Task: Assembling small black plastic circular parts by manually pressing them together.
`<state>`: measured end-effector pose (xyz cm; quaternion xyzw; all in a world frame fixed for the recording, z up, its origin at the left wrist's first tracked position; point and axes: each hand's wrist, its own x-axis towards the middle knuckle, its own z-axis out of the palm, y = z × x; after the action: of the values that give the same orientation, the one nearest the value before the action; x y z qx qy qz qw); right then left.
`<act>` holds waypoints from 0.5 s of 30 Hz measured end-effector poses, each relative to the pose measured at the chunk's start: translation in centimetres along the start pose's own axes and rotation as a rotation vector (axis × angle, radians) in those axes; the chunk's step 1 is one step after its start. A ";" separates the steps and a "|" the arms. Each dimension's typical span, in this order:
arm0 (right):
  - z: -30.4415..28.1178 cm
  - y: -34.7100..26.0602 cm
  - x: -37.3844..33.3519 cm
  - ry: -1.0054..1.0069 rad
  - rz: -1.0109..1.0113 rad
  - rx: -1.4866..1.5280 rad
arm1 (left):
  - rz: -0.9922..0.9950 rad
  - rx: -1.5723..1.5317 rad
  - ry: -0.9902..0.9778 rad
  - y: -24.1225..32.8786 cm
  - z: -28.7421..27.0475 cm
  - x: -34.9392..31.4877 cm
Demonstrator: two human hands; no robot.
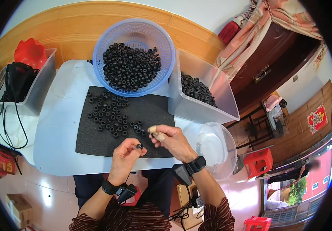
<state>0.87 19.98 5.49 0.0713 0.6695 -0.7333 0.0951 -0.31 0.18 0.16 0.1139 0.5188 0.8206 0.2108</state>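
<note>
My left hand (125, 157) pinches a small black ring-shaped part (139, 146) between thumb and forefinger, above the near edge of a black mat (154, 109). Close by on the right is my right hand (172, 141), its thumb and forefinger wrapped in tan tape and closed together. Whatever lies between those fingertips is too small or hidden to make out. Many loose black ring parts (110, 115) are spread over the mat's left half. A small cluster of them (137, 127) lies just beyond my hands.
A blue plastic colander (170, 46) full of black parts stands behind the mat. To its right, a clear bin (208, 111) holds smaller dark pieces. A round clear tub (227, 154) sits at the right. Another bin (48, 73) with a red bowl stands left of the white table (58, 146).
</note>
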 end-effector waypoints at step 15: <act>1.5 2.2 -2.5 -0.016 -0.116 0.140 | 0.045 0.077 -0.067 1.1 0.9 -1.0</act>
<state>3.87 18.40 4.08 0.0330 0.6187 -0.7831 0.0528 0.68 0.07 1.59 0.1611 0.5398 0.8004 0.2049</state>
